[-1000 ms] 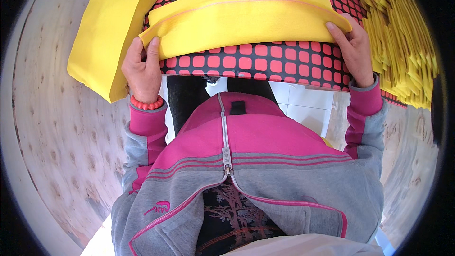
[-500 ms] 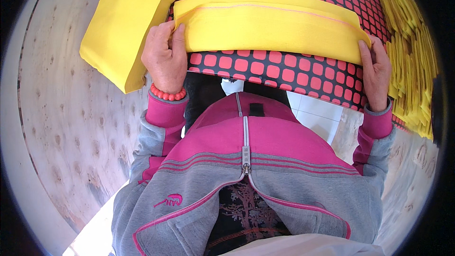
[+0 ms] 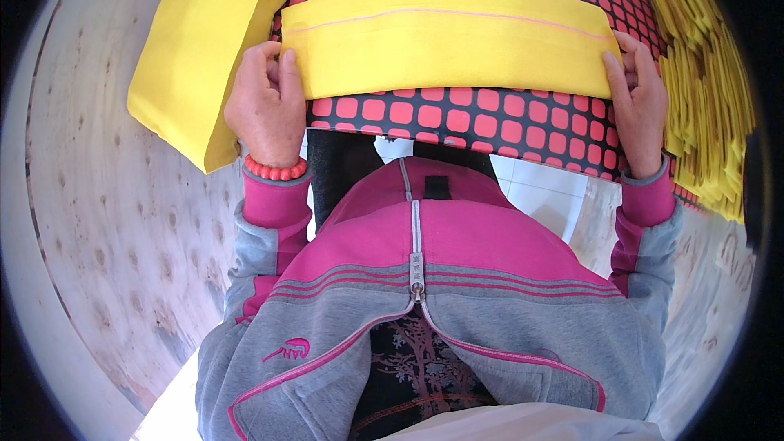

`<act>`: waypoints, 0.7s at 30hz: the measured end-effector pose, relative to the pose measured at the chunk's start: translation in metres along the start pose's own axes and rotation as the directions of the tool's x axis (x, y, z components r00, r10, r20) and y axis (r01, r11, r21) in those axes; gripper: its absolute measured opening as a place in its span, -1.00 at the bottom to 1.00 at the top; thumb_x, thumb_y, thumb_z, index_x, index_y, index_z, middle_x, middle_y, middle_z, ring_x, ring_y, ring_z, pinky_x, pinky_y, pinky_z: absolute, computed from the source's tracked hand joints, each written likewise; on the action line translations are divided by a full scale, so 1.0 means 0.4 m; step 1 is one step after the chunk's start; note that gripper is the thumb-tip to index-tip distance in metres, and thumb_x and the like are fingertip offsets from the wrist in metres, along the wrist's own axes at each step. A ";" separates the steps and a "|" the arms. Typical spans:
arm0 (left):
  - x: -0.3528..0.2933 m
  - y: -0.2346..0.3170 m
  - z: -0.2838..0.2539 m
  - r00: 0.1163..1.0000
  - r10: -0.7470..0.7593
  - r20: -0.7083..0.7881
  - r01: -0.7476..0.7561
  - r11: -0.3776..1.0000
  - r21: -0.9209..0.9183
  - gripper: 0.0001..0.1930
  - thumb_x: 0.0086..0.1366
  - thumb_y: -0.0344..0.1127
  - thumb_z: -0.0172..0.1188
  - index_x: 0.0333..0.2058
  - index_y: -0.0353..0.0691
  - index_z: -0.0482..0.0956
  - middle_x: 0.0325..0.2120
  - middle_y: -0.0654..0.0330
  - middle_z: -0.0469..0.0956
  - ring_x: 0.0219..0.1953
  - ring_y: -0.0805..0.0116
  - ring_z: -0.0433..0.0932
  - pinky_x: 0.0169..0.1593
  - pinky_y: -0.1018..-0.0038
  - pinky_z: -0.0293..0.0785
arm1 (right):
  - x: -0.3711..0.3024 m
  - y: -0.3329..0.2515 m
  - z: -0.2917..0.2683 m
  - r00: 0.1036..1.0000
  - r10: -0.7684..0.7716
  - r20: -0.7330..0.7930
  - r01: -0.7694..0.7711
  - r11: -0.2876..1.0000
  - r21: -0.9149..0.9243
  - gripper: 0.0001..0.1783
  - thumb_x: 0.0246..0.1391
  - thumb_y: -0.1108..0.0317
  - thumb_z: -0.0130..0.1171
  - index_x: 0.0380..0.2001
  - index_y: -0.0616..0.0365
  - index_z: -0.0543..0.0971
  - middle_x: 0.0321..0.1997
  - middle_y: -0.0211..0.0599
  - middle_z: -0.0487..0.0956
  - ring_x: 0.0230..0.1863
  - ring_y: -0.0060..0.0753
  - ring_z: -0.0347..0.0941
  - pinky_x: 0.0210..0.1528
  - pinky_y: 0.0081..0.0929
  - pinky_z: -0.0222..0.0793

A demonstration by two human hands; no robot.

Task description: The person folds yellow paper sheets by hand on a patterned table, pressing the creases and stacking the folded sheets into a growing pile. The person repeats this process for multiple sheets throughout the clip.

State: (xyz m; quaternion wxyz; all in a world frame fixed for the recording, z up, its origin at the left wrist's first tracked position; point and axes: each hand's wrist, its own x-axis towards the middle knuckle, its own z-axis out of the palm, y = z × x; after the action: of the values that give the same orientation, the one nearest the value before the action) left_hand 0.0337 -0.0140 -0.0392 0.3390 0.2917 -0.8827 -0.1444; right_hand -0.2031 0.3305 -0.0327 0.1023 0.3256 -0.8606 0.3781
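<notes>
A folded strip of yellow cloth point(image 3: 449, 53) lies across the surface in front of me, with a thin pinkish line running lengthwise near its far edge. At its left end my left hand point(image 3: 268, 110), with a red bead bracelet at the wrist, is closed on the cloth, thumb on top. My right hand point(image 3: 641, 110) pinches the right end the same way. The fingertips of both hands are partly hidden at the cloth's ends. The strip looks flat and smooth between them.
The strip rests on a red-and-black checked cover point(image 3: 457, 118). A larger yellow cloth piece point(image 3: 196, 49) hangs over the left edge, beside my left hand. Several stacked yellow cloth pieces point(image 3: 706, 106) are at the right. A pale wooden surface point(image 3: 106, 196) lies to the left.
Both hands and the strip appear slightly further left. The strip's far left corner, curled before, now lies flatter, and its right end looks straighter.
</notes>
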 end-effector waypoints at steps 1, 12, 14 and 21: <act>0.000 0.006 -0.004 1.000 -0.008 0.007 0.008 1.000 0.019 -0.80 0.29 -0.42 0.31 -0.12 -0.29 0.63 -0.40 0.08 0.62 -0.42 0.16 0.63 -0.30 0.39 0.55 | 0.000 0.001 0.003 0.999 0.033 -0.004 -0.033 0.998 0.046 -0.70 0.30 0.39 0.22 0.06 0.19 0.57 -0.49 -0.48 0.44 -0.46 -0.66 0.33 -0.38 -0.61 0.30; -0.013 0.222 0.039 0.666 0.709 0.231 -0.676 0.705 -0.213 -0.41 0.25 -0.14 0.34 0.22 -0.23 0.50 0.27 -0.01 0.45 0.33 0.02 0.40 0.42 -0.07 0.13 | -0.003 0.009 -0.002 1.000 0.012 -0.021 -0.013 0.999 -0.051 -0.65 0.28 0.29 0.24 0.08 0.12 0.55 -0.57 -0.35 0.45 -0.55 -0.44 0.39 -0.46 -0.45 0.32; -0.006 0.245 0.057 0.629 0.704 0.330 -0.672 0.706 -0.226 -0.34 0.27 -0.03 0.32 0.26 -0.23 0.45 0.32 -0.04 0.37 0.38 0.00 0.33 0.43 -0.08 0.10 | -0.001 0.005 -0.002 0.999 0.021 -0.028 -0.022 0.999 -0.023 -0.65 0.27 0.29 0.25 0.08 0.12 0.55 -0.57 -0.34 0.46 -0.55 -0.43 0.40 -0.46 -0.43 0.32; -0.002 0.255 0.101 0.597 0.689 0.411 -0.670 0.710 -0.215 -0.25 0.29 0.11 0.25 0.33 -0.21 0.38 0.35 -0.09 0.31 0.40 -0.06 0.28 0.44 -0.06 0.08 | -0.002 0.010 -0.003 0.999 0.028 -0.032 -0.030 0.998 -0.064 -0.61 0.24 0.28 0.27 0.10 0.13 0.54 -0.54 -0.31 0.49 -0.53 -0.38 0.45 -0.44 -0.38 0.36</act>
State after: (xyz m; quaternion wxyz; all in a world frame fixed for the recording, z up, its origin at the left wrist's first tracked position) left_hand -0.0359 0.0692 -0.0231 0.1530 -0.1159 -0.9776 -0.0865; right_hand -0.2051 0.3336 -0.0345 0.1208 0.3038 -0.8751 0.3569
